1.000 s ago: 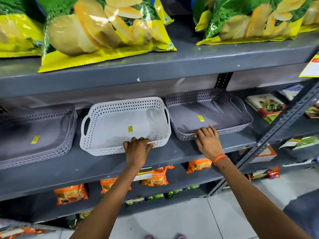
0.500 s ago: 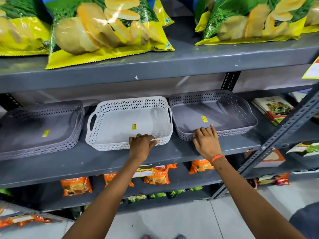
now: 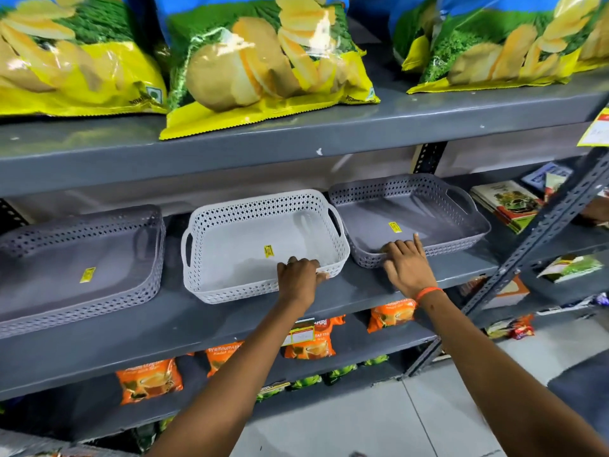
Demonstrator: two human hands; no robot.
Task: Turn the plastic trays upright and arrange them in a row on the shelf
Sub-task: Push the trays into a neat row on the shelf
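Three perforated plastic trays stand upright, side by side, on the grey middle shelf point(image 3: 230, 318). A grey tray point(image 3: 59, 258) is at the left, a white tray point(image 3: 237, 235) in the middle, another grey tray point(image 3: 425, 212) at the right. Each has a small yellow sticker inside. My left hand point(image 3: 298, 278) grips the front rim of the white tray near its right corner. My right hand point(image 3: 407, 263) lies on the front rim of the right grey tray, fingers stretched over the edge. The white tray and the right tray almost touch.
Big yellow and green chip bags point(image 3: 263, 64) lie on the shelf above. Orange packets point(image 3: 150, 379) fill the shelf below. A slanted metal upright point(image 3: 540, 232) crosses at the right, with booklets point(image 3: 507, 202) and packets on the neighbouring rack behind it. Tiled floor lies below.
The white tray and the right grey tray have slid a little farther back on the shelf under my hands. The view has shifted slightly to the left.
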